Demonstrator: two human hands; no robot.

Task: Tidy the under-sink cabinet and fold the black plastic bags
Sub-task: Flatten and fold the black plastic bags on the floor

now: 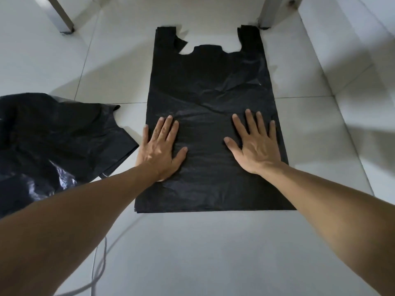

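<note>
Head view: one camera, looking down at a tiled floor.
Bag: black plastic bag spread flat on the tiles, handles pointing away, bottom edge toward the person. Looks like a few layers stacked, edges pretty well lined up.
Left hand: left hand pressed palm-down on the bag's left side, fingers straight and spread, little finger right at the bag's left edge.
Right hand: right hand flat on the bag's right side too, fingers straight and fanned out, gripping nothing.
Other bags: crumpled pile of black bags off to the left, its nearest corner just beside the left hand, not touching the flat bag as far as I can tell.
Edges: far right handle ends near a grey metal leg; another grey leg sits well left of the other handle.
Open room: bare tile on the right and in front of the bottom edge; a thin white cable loops on the floor near the left arm.
Writing: can't read any on the bags.
</note>
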